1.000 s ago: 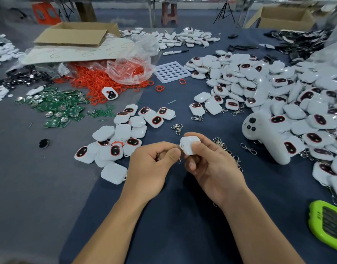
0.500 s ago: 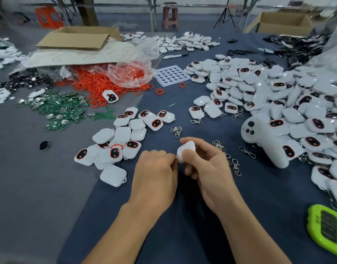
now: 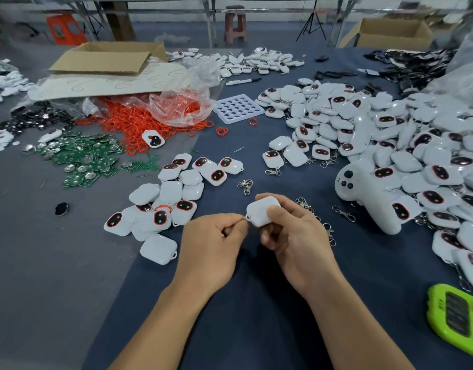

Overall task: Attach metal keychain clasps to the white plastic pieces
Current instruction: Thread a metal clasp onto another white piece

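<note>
Vs half a sec ago the hands have drawn slightly apart; the left hand (image 3: 211, 244) no longer covers the corner of the white piece (image 3: 262, 210), and a thin bit of metal, the clasp (image 3: 243, 219), now shows between its pinched fingertips and that corner. The left hand is closed in a pinch on the clasp, other fingers curled in. The right hand (image 3: 296, 236) grips the white piece, thumb on the near face, fingers wrapped behind. The piece is held up off the desk (image 3: 256, 303), about centre, plain back toward me, touching the clasp at its left corner.

My read: the ring is being worked into the corner loop, approx mid-step. Whether it is fully through I can't tell; too small and a bit blurred. The gap opening suggests the left hand is pulling or twisting the ring round, so this unit is prob close to done.

Loose clasps (image 3: 245, 184) lie on the desk just beyond the hands. A batch of white pieces (image 3: 160, 206) sits left of them, and the big pile (image 3: 390, 134), many w/ clasps on, is to the right; plenty left to do.
</note>
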A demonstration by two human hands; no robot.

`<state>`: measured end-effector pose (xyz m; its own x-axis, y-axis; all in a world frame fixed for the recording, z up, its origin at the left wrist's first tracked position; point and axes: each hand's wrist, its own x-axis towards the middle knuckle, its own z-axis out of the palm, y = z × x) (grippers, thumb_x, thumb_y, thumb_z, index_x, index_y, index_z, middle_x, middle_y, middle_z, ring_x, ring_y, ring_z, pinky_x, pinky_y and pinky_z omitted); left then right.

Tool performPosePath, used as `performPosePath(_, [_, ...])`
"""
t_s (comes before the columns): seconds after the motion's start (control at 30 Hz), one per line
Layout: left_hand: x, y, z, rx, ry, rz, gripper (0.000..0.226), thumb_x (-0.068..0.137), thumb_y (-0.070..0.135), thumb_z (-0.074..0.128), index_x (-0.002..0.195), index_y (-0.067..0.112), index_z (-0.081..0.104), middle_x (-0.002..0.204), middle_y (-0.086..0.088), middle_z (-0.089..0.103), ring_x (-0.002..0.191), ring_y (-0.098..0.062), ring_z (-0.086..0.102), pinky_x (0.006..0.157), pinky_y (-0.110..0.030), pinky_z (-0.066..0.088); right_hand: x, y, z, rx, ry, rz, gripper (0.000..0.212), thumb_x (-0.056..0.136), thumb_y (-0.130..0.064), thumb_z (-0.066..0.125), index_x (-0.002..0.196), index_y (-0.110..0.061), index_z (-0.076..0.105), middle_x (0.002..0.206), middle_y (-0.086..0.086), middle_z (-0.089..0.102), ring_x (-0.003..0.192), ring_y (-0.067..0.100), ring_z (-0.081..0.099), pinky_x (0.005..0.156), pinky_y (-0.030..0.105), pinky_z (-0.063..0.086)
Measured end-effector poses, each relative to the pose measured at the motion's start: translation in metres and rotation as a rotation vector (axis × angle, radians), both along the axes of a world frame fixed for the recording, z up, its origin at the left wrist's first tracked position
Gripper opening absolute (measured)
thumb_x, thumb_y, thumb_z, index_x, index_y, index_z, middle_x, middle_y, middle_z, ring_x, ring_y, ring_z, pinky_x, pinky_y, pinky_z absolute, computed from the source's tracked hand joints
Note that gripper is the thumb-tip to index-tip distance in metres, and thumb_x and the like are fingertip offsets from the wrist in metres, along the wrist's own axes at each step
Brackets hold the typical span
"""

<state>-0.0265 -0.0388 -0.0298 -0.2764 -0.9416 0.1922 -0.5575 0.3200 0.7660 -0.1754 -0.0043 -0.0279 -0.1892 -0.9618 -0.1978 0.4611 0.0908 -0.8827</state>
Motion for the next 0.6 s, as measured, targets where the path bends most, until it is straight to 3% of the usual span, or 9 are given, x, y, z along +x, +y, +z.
performPosePath(0.1, [-0.009, 0.007, 0.001, -0.257, -0.424, 0.104, 0.029, 0.085, 0.013, 0.068, 0.057, 0.015, 0.059, 0.052, 0.0, 0.052, 0.054, -0.022, 0.048, 0.057, -0.034, 0.031, 0.005, 0.001, -0.003, -0.036, 0.19, -0.002, 0.023, 0.1, 0.003, 0.053, 0.106, -0.01, 0.072, 0.078, 0.006, 0.07, 0.052, 0.014, 0.052, 0.049, 0.021, 0.04])
performPosePath(0.17, [-0.015, 0.011, 0.0, -0.32, -0.506, 0.111, 0.032, 0.08, 0.007, 0.074, 0.054, 0.017, 0.056, 0.05, -0.001, 0.053, 0.051, -0.027, 0.047, 0.058, -0.035, 0.033, 0.006, 0.001, -0.003, -0.033, 0.222, -0.013, 0.022, 0.1, 0.003, 0.054, 0.106, -0.01, 0.071, 0.077, 0.007, 0.069, 0.054, 0.015, 0.054, 0.05, 0.021, 0.041])
performPosePath(0.3, [-0.013, 0.007, -0.007, -0.211, -0.341, 0.203, 0.028, 0.091, 0.026, 0.064, 0.063, 0.023, 0.059, 0.057, 0.005, 0.056, 0.057, -0.015, 0.045, 0.056, -0.03, 0.027, 0.004, 0.0, -0.002, -0.03, 0.152, -0.024, 0.019, 0.1, 0.002, 0.055, 0.109, -0.008, 0.069, 0.078, 0.009, 0.071, 0.055, 0.015, 0.056, 0.051, 0.022, 0.044])
performPosePath(0.43, [-0.008, -0.001, -0.006, 0.046, -0.01, 0.279, 0.011, 0.085, 0.033, 0.07, 0.077, 0.041, 0.068, 0.071, 0.021, 0.063, 0.071, -0.004, 0.058, 0.06, -0.024, 0.042, 0.004, -0.002, -0.001, -0.009, -0.004, -0.022, 0.021, 0.101, 0.005, 0.053, 0.112, -0.004, 0.068, 0.089, 0.011, 0.076, 0.06, 0.018, 0.063, 0.053, 0.022, 0.049])
performPosePath(0.5, [-0.006, -0.002, -0.006, 0.049, 0.022, 0.314, 0.016, 0.085, 0.029, 0.07, 0.085, 0.045, 0.068, 0.072, 0.022, 0.064, 0.075, -0.001, 0.059, 0.066, -0.019, 0.043, 0.002, -0.003, 0.001, 0.026, -0.061, -0.013, 0.02, 0.101, 0.004, 0.054, 0.109, -0.004, 0.071, 0.093, 0.011, 0.076, 0.068, 0.018, 0.069, 0.058, 0.021, 0.054])
performPosePath(0.6, [-0.007, 0.001, -0.007, -0.019, -0.067, 0.31, 0.017, 0.087, 0.028, 0.068, 0.098, 0.04, 0.072, 0.07, 0.016, 0.063, 0.076, -0.005, 0.059, 0.071, -0.026, 0.043, -0.002, -0.004, 0.005, 0.094, -0.115, 0.034, 0.02, 0.1, 0.005, 0.054, 0.106, -0.004, 0.071, 0.097, 0.01, 0.078, 0.077, 0.019, 0.076, 0.062, 0.023, 0.058])
